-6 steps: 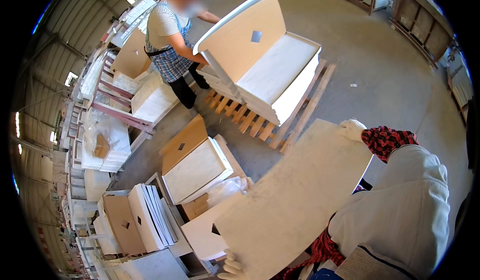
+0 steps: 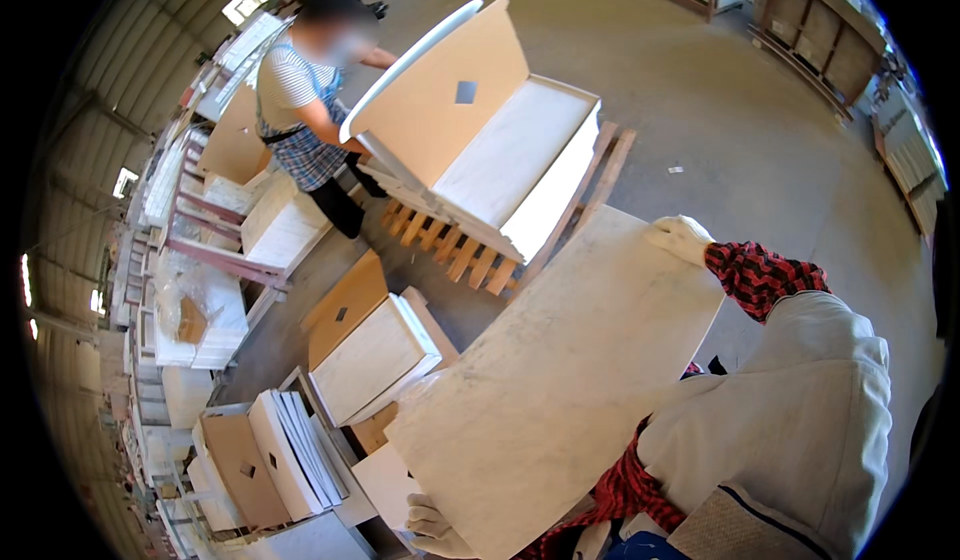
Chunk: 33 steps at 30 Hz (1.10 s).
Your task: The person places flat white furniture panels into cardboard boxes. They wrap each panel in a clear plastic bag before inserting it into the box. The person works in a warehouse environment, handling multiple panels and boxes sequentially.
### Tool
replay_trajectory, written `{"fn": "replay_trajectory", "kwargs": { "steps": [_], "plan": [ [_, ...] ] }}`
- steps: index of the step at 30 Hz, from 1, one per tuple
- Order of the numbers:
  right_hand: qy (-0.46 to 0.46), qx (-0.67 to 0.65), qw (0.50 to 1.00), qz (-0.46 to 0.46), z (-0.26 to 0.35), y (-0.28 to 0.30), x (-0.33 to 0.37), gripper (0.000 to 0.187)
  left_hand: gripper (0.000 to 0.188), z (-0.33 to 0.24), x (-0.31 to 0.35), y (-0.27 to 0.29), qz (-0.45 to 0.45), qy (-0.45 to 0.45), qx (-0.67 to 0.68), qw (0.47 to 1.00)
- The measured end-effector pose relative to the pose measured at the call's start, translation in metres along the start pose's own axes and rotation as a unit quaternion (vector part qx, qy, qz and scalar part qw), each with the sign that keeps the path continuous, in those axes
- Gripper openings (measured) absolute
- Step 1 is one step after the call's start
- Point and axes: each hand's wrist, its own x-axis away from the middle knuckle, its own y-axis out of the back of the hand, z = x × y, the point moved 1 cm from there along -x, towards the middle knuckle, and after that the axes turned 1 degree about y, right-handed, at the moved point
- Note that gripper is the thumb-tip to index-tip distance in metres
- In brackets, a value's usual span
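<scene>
1. Head view: surroundings and pale slab [image 2: 570, 370] sit farther left than just before; the slab is also higher in frame.
2. Left hand [image 2: 437, 528] curls around its lower-left edge; right hand [image 2: 682, 239] grips its far right corner, so the two-handed hold continues.
3. The slab slants before the body, nearer than the wooden pallet [image 2: 618, 160].

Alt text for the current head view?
Gloved left hand and right hand hold a large pale slab at opposite ends. Beyond it, a co-worker in a plaid apron handles an open carton on a wooden pallet. More open cartons lie at left.
</scene>
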Motion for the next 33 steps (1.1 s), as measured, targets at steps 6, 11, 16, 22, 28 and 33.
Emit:
{"fn": "replay_trajectory", "kwargs": {
  "steps": [6,11,16,22,28,33],
  "plan": [
    [-0.054,0.027,0.998,0.011,-0.06,0.038,-0.046,0.046,0.046,0.107,-0.004,-0.082,-0.281,0.025,-0.032,0.959],
    [-0.085,0.136,0.977,0.139,-0.132,0.066,-0.124,0.055,0.035,0.224,0.016,-0.068,-0.154,-0.139,-0.212,0.955],
    [-0.141,0.265,0.911,0.284,-0.171,0.094,-0.201,0.07,0.036,0.28,0.032,-0.017,-0.086,-0.023,-0.235,0.968],
    [-0.103,0.321,0.855,0.393,-0.174,0.088,-0.28,0.077,0.062,0.291,0.044,-0.093,-0.28,0.079,-0.228,0.929],
    [0.032,0.387,0.814,0.433,-0.206,0.018,-0.352,0.075,0.055,0.301,0.066,-0.086,-0.411,0.012,-0.214,0.886],
    [0.06,0.364,0.844,0.39,-0.222,-0.019,-0.354,0.073,0.055,0.304,0.066,-0.024,-0.444,-0.005,-0.141,0.885]
  ]
}}
